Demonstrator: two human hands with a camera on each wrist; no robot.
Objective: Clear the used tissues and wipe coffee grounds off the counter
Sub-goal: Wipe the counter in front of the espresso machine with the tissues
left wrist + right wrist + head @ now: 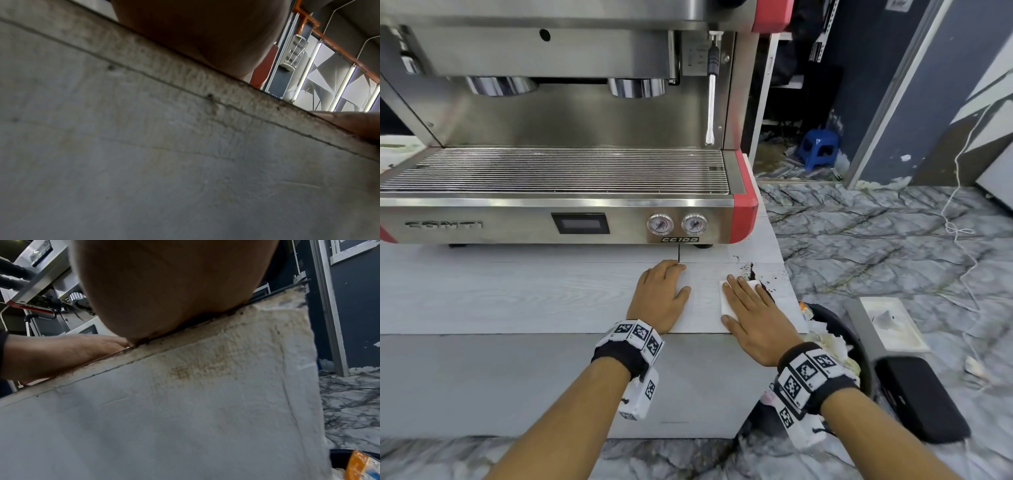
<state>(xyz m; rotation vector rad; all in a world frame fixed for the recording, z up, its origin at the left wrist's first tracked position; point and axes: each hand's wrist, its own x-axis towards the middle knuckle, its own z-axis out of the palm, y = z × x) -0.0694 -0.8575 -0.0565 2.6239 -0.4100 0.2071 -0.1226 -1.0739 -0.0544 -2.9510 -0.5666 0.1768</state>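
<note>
- Clearly the wiping is under way: the right hand [751,317] lies flat, fingers straight, pressing a folded white tissue [727,301] onto the counter [517,291] near its right edge.
- Dark coffee grounds [750,270] sit heaped just beyond the tissue, with loose specks toward the counter's corner, so that patch is left to clear.
- The left hand [661,296] rests palm-down on the counter beside it, fingers relaxed, holding nothing.
- No crumpled tissues show on the counter, so that part looks done.
- The black bin [859,346] below the counter's right end holds crumpled white tissues and some packaging.
- The Conti espresso machine [558,137] stands behind.
</note>
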